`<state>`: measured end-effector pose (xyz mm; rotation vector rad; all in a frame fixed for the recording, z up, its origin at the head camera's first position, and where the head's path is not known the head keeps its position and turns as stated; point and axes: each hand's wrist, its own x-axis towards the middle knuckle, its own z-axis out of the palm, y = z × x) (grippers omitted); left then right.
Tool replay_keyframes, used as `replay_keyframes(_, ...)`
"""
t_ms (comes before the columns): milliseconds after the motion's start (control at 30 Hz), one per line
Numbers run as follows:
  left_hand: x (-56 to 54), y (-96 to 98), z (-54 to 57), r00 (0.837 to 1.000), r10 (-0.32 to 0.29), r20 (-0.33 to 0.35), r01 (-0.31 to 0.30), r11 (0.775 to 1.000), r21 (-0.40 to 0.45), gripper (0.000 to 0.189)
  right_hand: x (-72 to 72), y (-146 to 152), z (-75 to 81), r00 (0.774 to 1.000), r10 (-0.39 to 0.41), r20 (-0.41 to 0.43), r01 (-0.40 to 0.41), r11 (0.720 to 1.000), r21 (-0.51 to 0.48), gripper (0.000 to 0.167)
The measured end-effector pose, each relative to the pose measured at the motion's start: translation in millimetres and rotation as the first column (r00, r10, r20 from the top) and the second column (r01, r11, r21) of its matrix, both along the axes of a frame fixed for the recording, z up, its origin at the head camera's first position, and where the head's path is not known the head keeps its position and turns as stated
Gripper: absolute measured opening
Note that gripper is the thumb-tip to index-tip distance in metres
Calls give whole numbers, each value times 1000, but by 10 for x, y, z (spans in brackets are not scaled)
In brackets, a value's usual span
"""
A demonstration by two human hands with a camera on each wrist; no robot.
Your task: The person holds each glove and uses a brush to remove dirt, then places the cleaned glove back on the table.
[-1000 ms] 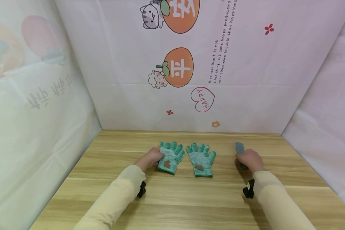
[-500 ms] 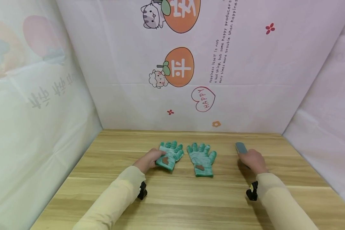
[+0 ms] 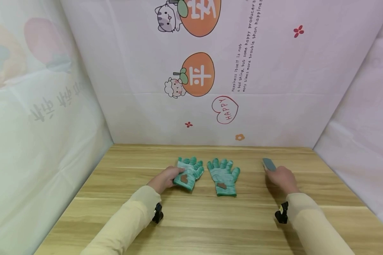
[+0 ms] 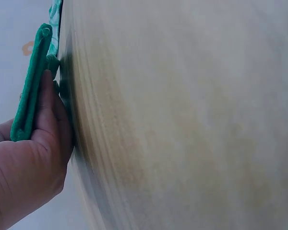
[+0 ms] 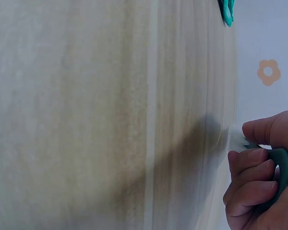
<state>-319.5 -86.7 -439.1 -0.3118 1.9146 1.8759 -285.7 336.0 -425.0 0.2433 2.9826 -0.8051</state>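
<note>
Two green knit work gloves lie side by side on the wooden table, each with a brown patch near its cuff. My left hand [image 3: 168, 177] grips the left glove [image 3: 191, 173] at its outer edge, thumb on top. In the left wrist view, the fingers lie under the green cuff [image 4: 31, 86], which stands off the table. The right glove [image 3: 223, 177] lies flat, untouched. My right hand [image 3: 282, 178] holds a scrub brush [image 3: 268, 164]. The right wrist view shows fingers curled around its dark green loop handle [image 5: 284, 167], with white bristles [image 5: 236, 139] near the tabletop.
The wooden table [image 3: 223, 219] meets a white printed cloth [image 3: 258, 117] at its back edge. More white cloth hangs at the left [image 3: 83, 117] and right. A small black device [image 3: 157, 213] is strapped at each wrist.
My left hand has raised the left glove's cuff slightly and shifted it a little to the left. My right hand has turned and moved slightly right with the brush. The right glove stays put.
</note>
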Motion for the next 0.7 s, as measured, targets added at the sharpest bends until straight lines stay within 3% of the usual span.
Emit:
replay_keyframes(367,31,42,8,1000,11,-6,-11,1000,12,43,12,-3,-18,999,35,-35,-35,999,-1,63)
replay_keyframes(700,49,60,34,999,-26,-24,27,996,82,42,17,-68,79,995,60,-77,-61,998,-4,58)
